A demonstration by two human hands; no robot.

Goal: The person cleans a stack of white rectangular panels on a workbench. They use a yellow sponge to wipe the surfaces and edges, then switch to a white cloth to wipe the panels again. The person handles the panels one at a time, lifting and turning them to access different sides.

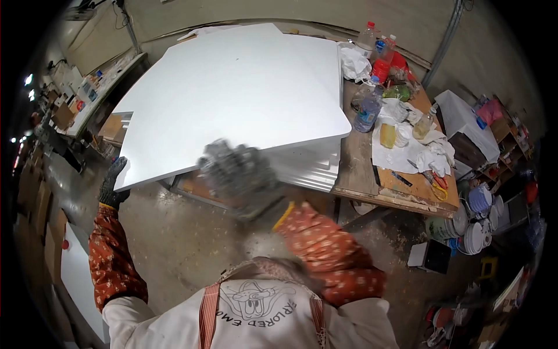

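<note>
A large white panel (244,87) with rounded corners lies across the workbench, over a stack of similar white panels (308,166). At its near left corner, my left hand (114,181) in a dark knit glove grips the edge, fingers along the side. My right hand (239,174), in a grey glove, is in front of the panel's near edge and smeared by motion. Its fingers cannot be made out clearly, nor whether it touches the panel. Orange patterned sleeves cover both forearms.
The wooden workbench (357,163) carries bottles, a yellow sponge (387,135), crumpled white paper (433,157) and yellow-handled scissors (439,183) on the right. Stacked buckets (479,200) stand on the floor beyond. A person (55,139) stands far left near another bench (110,87).
</note>
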